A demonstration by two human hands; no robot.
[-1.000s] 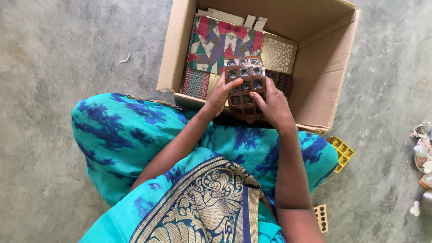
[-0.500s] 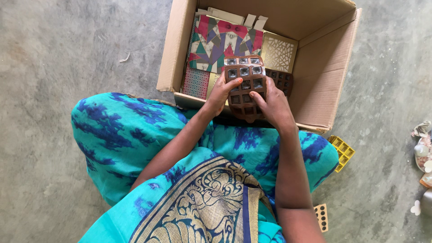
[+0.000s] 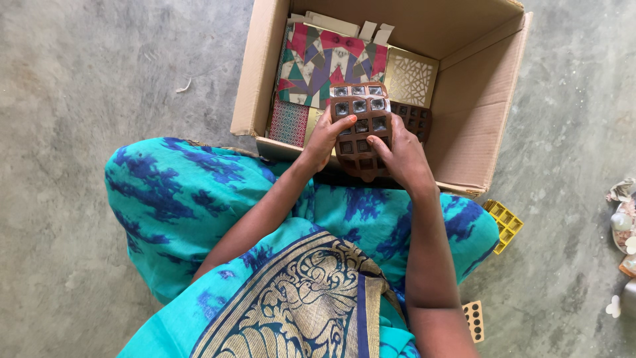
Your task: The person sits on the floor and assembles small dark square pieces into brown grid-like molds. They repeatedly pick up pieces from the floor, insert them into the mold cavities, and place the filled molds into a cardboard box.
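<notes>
Both hands, left hand [image 3: 326, 137] and right hand [image 3: 402, 154], have their fingers closed on a brown compartmented tray [image 3: 361, 129], held over the near edge of the cardboard box [image 3: 470, 113]. It looks light, thin and flexible; gripping both side rims suits it.

The brown compartmented plastic tray [image 3: 361, 132] looks glossy, its square pockets catching light. The open cardboard box [image 3: 474, 99] is matt, plain brown paperboard. Inside, the patterned multicoloured paper sheet [image 3: 324, 59] looks smooth, slightly shiny. The grey concrete floor [image 3: 99, 79] is rough and dull. The turquoise cloth garment [image 3: 192, 199] carries shimmering gold woven trim.
</notes>
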